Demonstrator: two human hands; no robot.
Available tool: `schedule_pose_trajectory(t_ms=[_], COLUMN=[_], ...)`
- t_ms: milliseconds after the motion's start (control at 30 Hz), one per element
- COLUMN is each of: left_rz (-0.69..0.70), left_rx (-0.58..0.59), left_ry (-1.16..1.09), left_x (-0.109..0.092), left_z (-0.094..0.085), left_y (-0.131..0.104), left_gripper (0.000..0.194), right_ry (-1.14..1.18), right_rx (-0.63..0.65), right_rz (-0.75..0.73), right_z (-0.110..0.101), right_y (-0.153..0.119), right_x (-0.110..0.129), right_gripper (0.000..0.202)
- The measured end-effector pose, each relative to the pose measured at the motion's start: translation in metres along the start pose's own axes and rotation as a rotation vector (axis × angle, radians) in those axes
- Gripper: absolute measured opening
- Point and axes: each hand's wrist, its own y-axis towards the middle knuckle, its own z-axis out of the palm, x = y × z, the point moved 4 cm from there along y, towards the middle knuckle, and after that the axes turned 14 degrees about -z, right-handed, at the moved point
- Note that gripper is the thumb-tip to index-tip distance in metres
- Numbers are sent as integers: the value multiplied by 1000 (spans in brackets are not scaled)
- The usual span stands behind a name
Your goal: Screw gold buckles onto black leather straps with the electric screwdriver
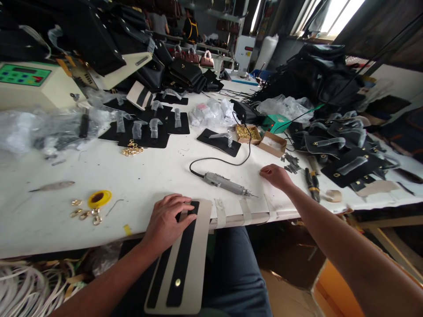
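Note:
My left hand (pixel 170 218) lies over the upper end of a beige panel (pixel 198 259) with two black straps on it. Thumb and fingers press at the end of one black strap (pixel 183 264), which has a round gold stud (pixel 177 282) lower down. The panel overhangs the table's front edge, above my lap. My right hand (pixel 276 176) rests on the white tabletop with its fingers pinched together; anything between them is too small or hidden to name. Between the hands lies a grey corded electric screwdriver (pixel 226 182), its tip toward the right.
Black-and-yellow pliers (pixel 312 185), dark metal pieces (pixel 291 163) and boxes of gold fittings (pixel 247 133) and white pieces (pixel 272 144) are on the right. Black panels with wrapped handles (pixel 145 132), a yellow tape roll (pixel 99 199) and gold rings (pixel 84 215) lie left. Two people (pixel 191 28) stand far back.

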Motion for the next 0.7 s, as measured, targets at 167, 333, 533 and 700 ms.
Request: schedule_pose_trajectory(t_ms=[167, 333, 533, 700], left_rz=[-5, -36, -78, -91], left_rx=[-2, 15, 17, 40], left_ry=[-10, -20, -65, -76], left_x=[1, 2, -4, -5], left_z=[1, 3, 3, 2], left_y=[0, -1, -4, -7], left_gripper=[10, 12, 18, 18], right_ry=[65, 35, -126, -197], right_rx=[83, 169, 248, 215], right_rz=[62, 86, 115, 211], right_z=[-4, -11, -15, -11], right_y=[14, 24, 24, 15], right_x=[-7, -2, 13, 12], right_gripper=[23, 23, 18, 23])
